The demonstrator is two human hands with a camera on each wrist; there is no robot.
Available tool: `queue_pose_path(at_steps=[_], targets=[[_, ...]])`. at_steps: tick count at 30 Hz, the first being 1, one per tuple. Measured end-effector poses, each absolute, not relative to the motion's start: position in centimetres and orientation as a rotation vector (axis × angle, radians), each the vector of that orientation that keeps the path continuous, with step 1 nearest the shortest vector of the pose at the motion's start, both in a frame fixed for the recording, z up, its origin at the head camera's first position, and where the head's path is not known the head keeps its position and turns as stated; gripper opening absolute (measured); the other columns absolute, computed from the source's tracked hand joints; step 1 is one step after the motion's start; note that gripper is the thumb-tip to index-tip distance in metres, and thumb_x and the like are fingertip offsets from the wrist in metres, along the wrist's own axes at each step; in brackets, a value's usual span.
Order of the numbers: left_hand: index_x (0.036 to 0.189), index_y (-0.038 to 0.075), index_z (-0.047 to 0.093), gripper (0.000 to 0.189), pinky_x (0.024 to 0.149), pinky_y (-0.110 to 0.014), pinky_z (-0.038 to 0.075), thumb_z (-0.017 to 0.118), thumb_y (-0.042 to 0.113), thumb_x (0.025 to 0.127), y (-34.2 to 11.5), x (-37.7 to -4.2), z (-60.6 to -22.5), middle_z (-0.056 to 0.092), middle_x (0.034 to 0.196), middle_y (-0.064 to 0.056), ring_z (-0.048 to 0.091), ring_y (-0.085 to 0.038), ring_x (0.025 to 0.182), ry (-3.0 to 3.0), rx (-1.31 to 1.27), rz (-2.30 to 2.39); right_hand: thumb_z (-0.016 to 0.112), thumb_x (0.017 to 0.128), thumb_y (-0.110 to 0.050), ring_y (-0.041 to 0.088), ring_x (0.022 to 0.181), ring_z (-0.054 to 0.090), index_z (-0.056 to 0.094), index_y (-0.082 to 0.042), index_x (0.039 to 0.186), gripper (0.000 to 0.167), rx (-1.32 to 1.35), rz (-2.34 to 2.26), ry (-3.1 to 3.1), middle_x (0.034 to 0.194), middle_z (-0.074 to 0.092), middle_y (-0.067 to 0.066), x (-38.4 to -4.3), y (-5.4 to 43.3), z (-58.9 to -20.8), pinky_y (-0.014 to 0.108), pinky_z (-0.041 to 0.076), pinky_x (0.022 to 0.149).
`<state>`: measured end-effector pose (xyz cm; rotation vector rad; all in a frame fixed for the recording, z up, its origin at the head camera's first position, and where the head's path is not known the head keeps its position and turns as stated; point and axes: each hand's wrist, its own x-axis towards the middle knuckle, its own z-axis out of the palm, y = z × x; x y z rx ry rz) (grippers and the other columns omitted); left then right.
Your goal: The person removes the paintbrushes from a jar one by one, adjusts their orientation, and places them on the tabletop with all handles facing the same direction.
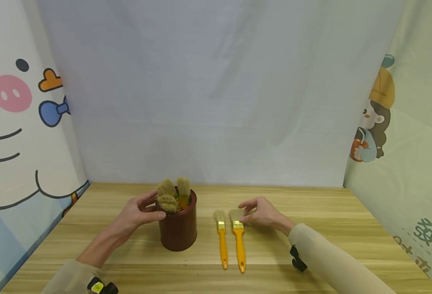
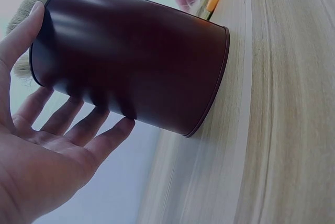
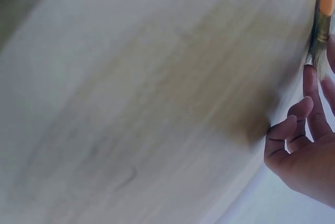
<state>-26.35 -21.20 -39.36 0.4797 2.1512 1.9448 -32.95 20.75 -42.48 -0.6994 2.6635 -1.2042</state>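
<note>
A dark brown cylindrical pot stands upright on the wooden table, with several bristle brushes standing in it, bristles up. My left hand holds its side near the rim, thumb in front and fingers spread along the wall, as the left wrist view shows. To the pot's right lie two paintbrushes with yellow-orange handles toward me: a narrow paintbrush and a wider paintbrush. My right hand is at the wider one's bristles, thumb and fingertips loosely bent around them; exact contact is unclear.
The wooden table runs back to a pale grey cloth. Printed cloths with cartoon figures hang at the left and right.
</note>
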Motion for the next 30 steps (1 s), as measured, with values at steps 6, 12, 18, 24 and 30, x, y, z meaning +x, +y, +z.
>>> queue_pose_path(at_steps=[6,12,18,24,30], targets=[[0.167,-0.004,0.013,0.096,0.11,-0.043,0.048,0.076,0.017,0.097,-21.1,-26.3,-39.3,0.021,0.167,-0.034,0.029,-0.052,0.15,2.154,0.471,1.943,0.086,0.088,-0.011,0.02,0.09,0.064,0.073,0.006,0.126,0.043,-0.716,-1.189,2.664,0.094,0.073,0.005,-32.9,20.8,-42.3,0.034,0.052,0.075],[0.167,-0.003,0.013,0.096,0.111,-0.045,0.047,0.076,0.017,0.098,-21.2,-26.2,-39.2,0.021,0.167,-0.034,0.029,-0.053,0.15,2.154,0.479,1.941,0.087,0.088,-0.011,0.021,0.091,0.065,0.073,0.006,0.126,0.044,-0.699,-1.184,2.672,0.096,0.074,0.006,-32.9,20.7,-42.2,0.034,0.052,0.076],[0.167,-0.003,0.012,0.096,0.11,-0.043,0.048,0.076,0.017,0.098,-21.2,-26.2,-39.2,0.02,0.167,-0.034,0.028,-0.052,0.15,2.153,0.484,1.941,0.088,0.087,-0.012,0.026,0.1,0.067,0.074,0.004,0.127,0.045,-0.646,-1.175,2.703,0.102,0.076,0.007,-32.9,21.0,-41.7,0.035,0.053,0.08],[0.167,-0.003,0.013,0.096,0.11,-0.044,0.048,0.076,0.017,0.098,-21.3,-26.3,-39.3,0.021,0.167,-0.034,0.028,-0.052,0.15,2.157,0.487,1.941,0.082,0.092,-0.01,0.031,0.101,0.065,0.074,0.005,0.126,0.038,-0.626,-1.196,2.732,0.113,0.074,0.018,-33.0,21.5,-40.7,0.036,0.051,0.078],[0.167,-0.003,0.013,0.095,0.109,-0.043,0.048,0.075,0.017,0.098,-21.4,-26.2,-39.4,0.021,0.167,-0.033,0.029,-0.052,0.15,2.159,0.493,1.94,0.08,0.095,-0.012,0.035,0.105,0.063,0.073,0.004,0.126,0.036,-0.599,-1.221,2.736,0.119,0.072,0.021,-32.8,21.8,-39.3,0.038,0.049,0.083]])
